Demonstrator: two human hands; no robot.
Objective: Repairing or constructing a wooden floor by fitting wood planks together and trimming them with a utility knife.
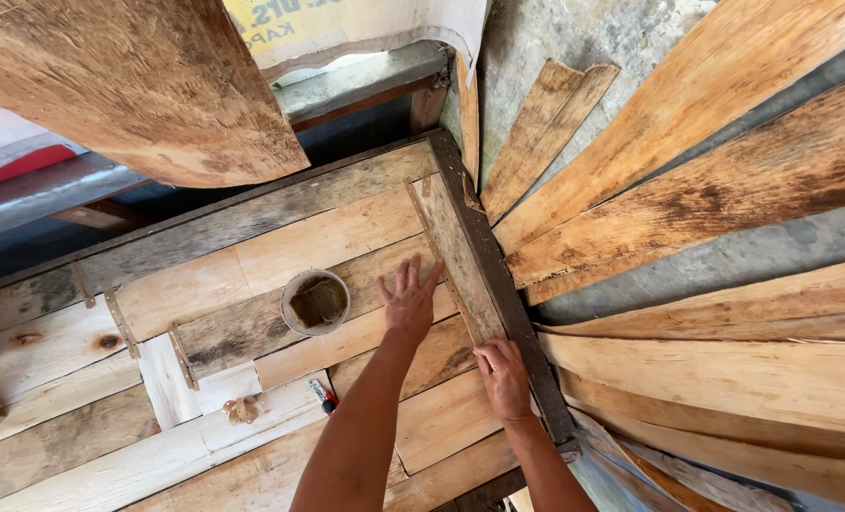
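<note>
From the head camera, looking straight down, a rough surface (280,242) of patched wooden boards fills the lower left. The left hand (410,301) lies flat on those boards with fingers spread and nothing in its grip, just beside the long edge of a narrow plank (457,254) that runs along the surface's right side. The right hand (504,377) presses palm-down on the lower end of that plank, fingers loosely curled over the wood, its grip released rather than clenched. The plank rests against a dark wooden edge rail (508,294) bordering the surface. Near the left hand stands a small round tub (315,301) holding brownish paste. A small red and black tool (324,396) lies on the boards beside the left forearm. To the right, many loose planks (726,190) fan out across a grey concrete floor (726,261).
</note>
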